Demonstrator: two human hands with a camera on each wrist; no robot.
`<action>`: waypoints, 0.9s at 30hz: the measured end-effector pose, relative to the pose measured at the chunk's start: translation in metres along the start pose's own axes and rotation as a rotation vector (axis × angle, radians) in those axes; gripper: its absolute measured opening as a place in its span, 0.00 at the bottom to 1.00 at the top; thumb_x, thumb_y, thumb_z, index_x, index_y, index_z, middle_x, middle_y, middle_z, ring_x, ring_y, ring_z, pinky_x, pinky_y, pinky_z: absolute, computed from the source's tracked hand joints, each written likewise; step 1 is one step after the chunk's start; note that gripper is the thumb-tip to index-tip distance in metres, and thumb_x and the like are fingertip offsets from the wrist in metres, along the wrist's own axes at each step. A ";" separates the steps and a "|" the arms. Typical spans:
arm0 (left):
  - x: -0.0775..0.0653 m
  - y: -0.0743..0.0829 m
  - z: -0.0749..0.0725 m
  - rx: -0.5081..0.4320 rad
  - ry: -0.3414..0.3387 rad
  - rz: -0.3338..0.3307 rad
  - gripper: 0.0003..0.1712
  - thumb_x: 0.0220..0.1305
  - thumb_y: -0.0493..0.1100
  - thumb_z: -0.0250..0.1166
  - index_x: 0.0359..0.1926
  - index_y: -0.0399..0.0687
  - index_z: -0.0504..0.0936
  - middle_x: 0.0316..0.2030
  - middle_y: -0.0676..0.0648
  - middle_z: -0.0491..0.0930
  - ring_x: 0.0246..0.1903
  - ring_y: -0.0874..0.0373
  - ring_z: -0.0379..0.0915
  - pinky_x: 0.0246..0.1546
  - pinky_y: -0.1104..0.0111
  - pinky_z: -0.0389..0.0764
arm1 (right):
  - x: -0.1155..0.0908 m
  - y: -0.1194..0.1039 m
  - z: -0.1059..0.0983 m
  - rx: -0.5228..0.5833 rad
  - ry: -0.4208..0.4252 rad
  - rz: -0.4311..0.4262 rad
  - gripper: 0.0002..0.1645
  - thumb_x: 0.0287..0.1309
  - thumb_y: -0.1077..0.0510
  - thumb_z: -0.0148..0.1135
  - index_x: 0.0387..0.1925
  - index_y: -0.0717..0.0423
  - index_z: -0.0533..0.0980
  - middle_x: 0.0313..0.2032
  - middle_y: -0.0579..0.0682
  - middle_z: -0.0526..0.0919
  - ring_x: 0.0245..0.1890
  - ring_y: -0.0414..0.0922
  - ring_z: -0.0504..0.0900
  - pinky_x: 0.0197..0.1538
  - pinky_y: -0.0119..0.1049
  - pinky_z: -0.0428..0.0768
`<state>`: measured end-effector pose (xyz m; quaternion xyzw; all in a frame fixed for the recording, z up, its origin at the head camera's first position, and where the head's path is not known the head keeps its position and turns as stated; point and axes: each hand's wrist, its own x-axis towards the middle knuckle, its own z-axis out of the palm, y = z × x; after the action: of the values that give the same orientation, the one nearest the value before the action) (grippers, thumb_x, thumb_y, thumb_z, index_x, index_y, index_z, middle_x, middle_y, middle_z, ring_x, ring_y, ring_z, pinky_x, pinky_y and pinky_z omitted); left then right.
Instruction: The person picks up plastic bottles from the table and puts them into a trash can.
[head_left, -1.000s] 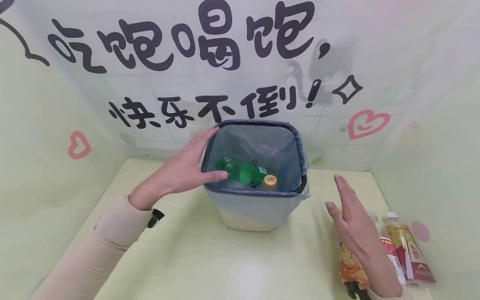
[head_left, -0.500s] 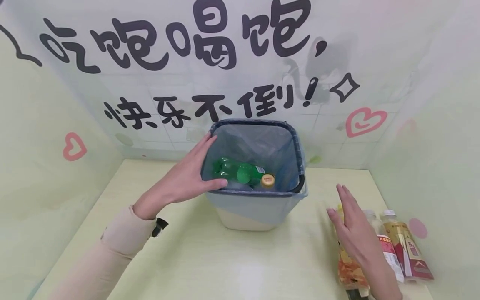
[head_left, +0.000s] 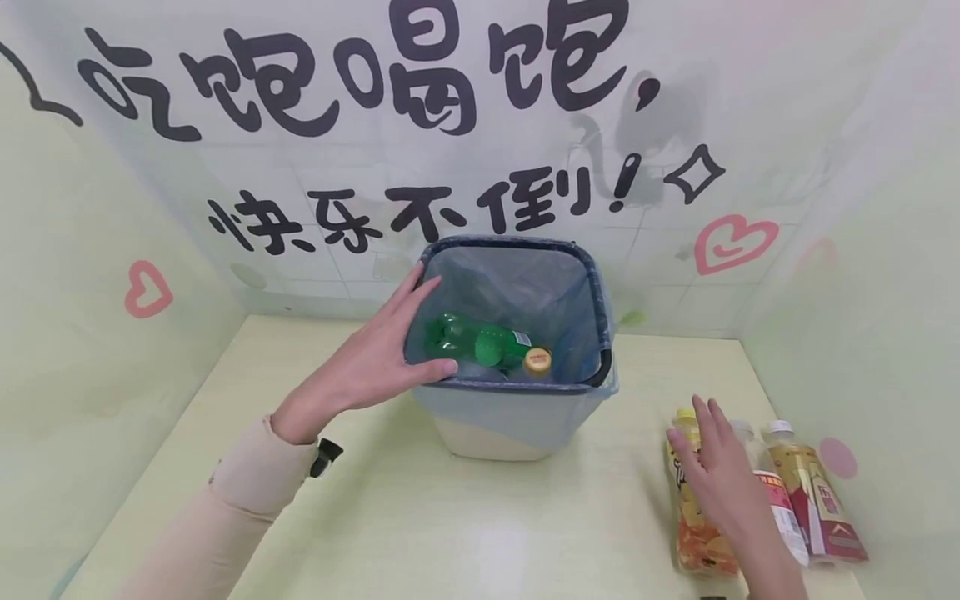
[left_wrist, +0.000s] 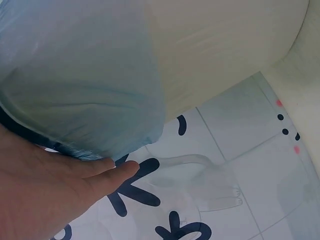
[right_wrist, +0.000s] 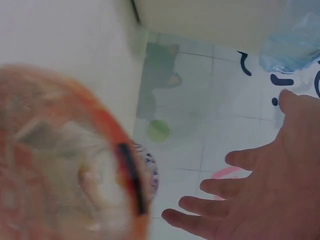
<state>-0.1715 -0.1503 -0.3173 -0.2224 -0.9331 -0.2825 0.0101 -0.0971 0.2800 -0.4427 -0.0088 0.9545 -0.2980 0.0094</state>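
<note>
A trash bin [head_left: 495,437] lined with a translucent blue bag [head_left: 517,408] stands on the table. My left hand [head_left: 371,354] rests at its left rim, fingers extended along the side and thumb over the front-left corner; the left wrist view shows the fingers [left_wrist: 112,177] straight beside the bag. Inside the bin lie a green plastic bottle [head_left: 453,337] and an orange-yellow cap [head_left: 537,361]. On the right, my right hand [head_left: 723,483] hovers over a yellow-capped drink bottle [head_left: 693,542] with an orange label, fingers spread and holding nothing. It partly hides that bottle.
Right of the yellow-capped bottle lie a bottle with a pink-and-white label [head_left: 782,508] and a white-capped bottle with a gold-and-red label [head_left: 817,500]. Pale walls surround the table [head_left: 420,533] at the back and sides; the back one bears black lettering [head_left: 435,212].
My right hand has drawn back toward the near edge, uncovering more of the yellow-capped bottle. My left hand has slid slightly down along the bin's rim. The bin's contents look the same.
</note>
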 end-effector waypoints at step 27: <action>-0.003 0.000 0.001 -0.027 0.014 -0.045 0.61 0.55 0.71 0.66 0.79 0.53 0.47 0.78 0.58 0.31 0.72 0.41 0.54 0.57 0.43 0.72 | 0.008 0.012 0.016 -0.176 -0.184 0.185 0.60 0.60 0.37 0.65 0.77 0.63 0.44 0.72 0.76 0.40 0.66 0.78 0.50 0.58 0.75 0.60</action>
<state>-0.1683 -0.1509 -0.3182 -0.1996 -0.9338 -0.2968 0.0072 -0.1044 0.2805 -0.4626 0.0511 0.9687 -0.2092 0.1234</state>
